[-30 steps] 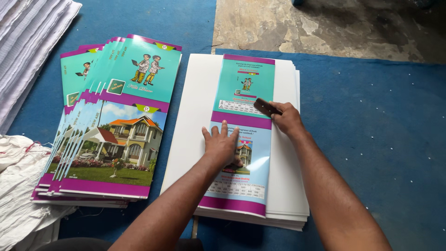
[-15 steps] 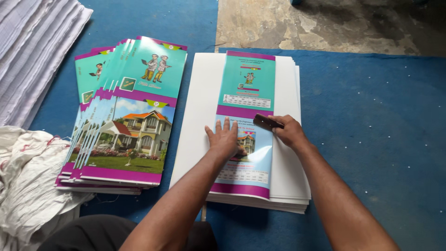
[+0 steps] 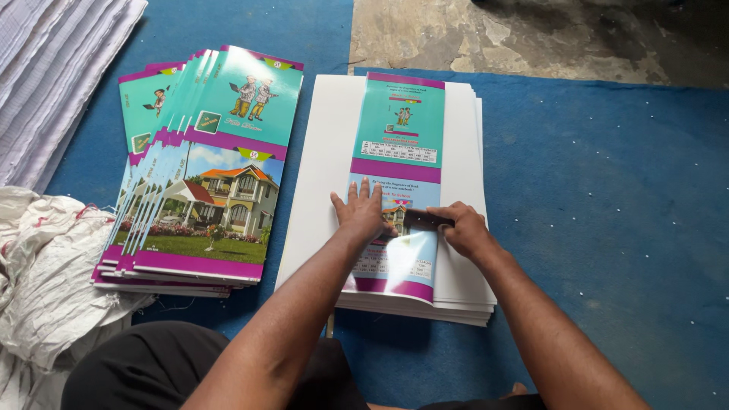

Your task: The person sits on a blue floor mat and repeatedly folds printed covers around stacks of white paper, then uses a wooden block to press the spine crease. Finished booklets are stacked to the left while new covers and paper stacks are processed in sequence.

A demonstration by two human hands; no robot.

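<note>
Change: since a second ago the right hand (image 3: pixel 465 230) and its dark tool (image 3: pixel 427 219) have slid down the folded cover (image 3: pixel 399 182), from near the purple mid-band to its lower half; the left hand (image 3: pixel 363 214) has followed it down.
Left hand: flat and spread, palm down, pinning the cover without gripping anything.
Right hand: curled closed around the small dark flat tool, pressing it sideways on the cover, just beside the left fingertips.
Cover position: teal and purple printed sheet, folded lengthwise, lying down the middle of the white sheet stack (image 3: pixel 319 190) on the blue mat (image 3: pixel 607 190).
Handling: I judge it light, thin and glossy, so likely slippery and easily creased; the near end bows upward, so it is best held flat under a palm or lifted by an edge.
White stack: many plain sheets, squared up, probably heavy as a block.
Finished pile: fanned unfolded covers (image 3: pixel 205 175) with a house picture, left of the stack.
Containers: only a crumpled white woven sack (image 3: pixel 45 281) at lower left; its contents cannot be seen.
</note>
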